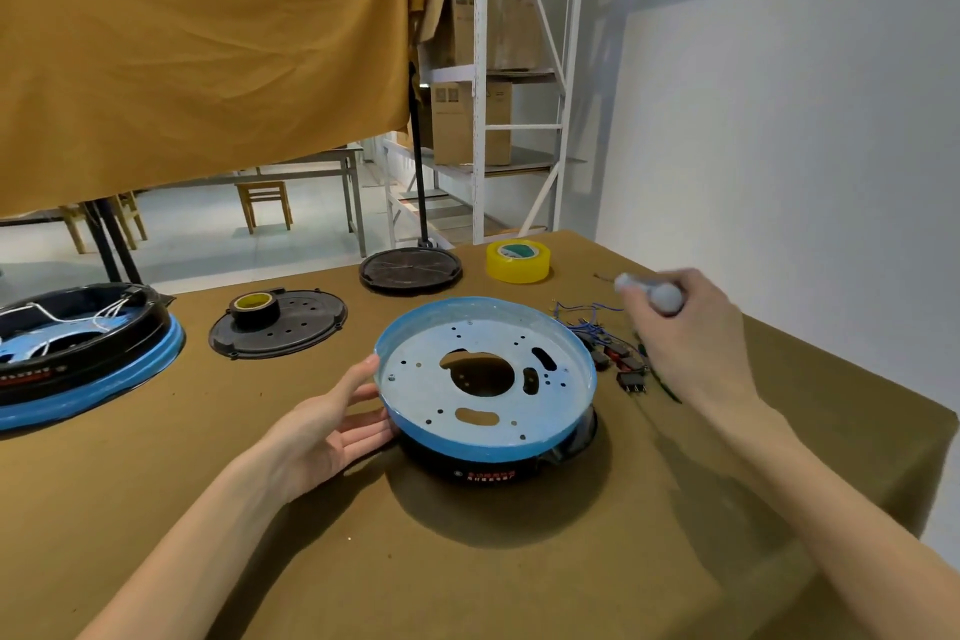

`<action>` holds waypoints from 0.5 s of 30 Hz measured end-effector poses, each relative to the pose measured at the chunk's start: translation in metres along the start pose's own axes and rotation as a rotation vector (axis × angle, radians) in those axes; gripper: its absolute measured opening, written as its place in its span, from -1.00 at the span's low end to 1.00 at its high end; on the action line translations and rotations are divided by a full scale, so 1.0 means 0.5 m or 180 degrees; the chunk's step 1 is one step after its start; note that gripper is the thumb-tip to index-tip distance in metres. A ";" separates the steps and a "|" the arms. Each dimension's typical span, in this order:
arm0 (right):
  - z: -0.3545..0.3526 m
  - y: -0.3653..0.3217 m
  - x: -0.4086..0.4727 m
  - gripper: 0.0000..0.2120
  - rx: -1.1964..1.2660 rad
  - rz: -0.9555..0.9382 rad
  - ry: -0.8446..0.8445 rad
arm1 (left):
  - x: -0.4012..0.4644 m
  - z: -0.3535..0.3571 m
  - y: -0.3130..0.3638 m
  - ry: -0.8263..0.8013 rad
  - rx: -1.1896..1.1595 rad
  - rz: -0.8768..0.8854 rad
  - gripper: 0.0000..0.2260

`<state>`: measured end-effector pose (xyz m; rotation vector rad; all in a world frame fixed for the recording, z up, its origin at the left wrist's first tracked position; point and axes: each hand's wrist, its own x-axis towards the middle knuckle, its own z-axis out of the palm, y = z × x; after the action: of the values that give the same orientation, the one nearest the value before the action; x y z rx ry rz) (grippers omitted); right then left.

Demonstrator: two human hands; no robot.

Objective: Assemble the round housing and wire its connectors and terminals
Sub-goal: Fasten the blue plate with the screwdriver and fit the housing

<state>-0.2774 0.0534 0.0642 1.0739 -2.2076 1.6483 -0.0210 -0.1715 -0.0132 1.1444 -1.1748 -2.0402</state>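
The round housing (485, 379) sits mid-table: a blue rim, a pale perforated metal plate with a central hole, and a black base with red lettering. My left hand (332, 426) rests open against its left side, fingers straight along the rim. My right hand (685, 327) hovers to the right of the housing, fingers curled around a grey rounded tool handle (654, 294). Beneath that hand lie blue wires with terminals (587, 322) and small black connectors (621, 364).
A second blue-and-black housing with white wires (78, 353) lies at the left edge. A black cover plate (291, 327) carries a tape roll (254, 307). Another black disc (410, 269) and yellow tape (518, 261) sit at the back. The table's right edge (935, 411) is close.
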 end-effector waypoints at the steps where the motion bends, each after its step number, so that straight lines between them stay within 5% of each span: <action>1: 0.008 -0.018 0.011 -0.80 0.0292 -0.0092 0.0038 | 0.003 -0.001 0.002 -0.0027 0.0013 -0.0007 -0.38; 5: 0.106 -0.077 0.042 -0.69 0.1386 0.0223 -0.0313 | 0.016 -0.005 0.002 -0.0088 0.0166 -0.0006 -0.36; 10: 0.277 -0.146 0.048 -0.66 0.2624 0.0806 -0.1605 | 0.033 -0.018 -0.008 -0.0170 0.0263 -0.0013 -0.27; 15: 0.360 -0.171 0.052 -0.62 0.2825 0.0509 -0.1520 | 0.049 -0.025 -0.010 -0.0160 0.0320 -0.0089 -0.16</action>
<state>-0.1939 -0.1289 0.0772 1.6487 -1.7925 2.8128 -0.0228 -0.1934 -0.0309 1.1688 -1.3062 -2.0620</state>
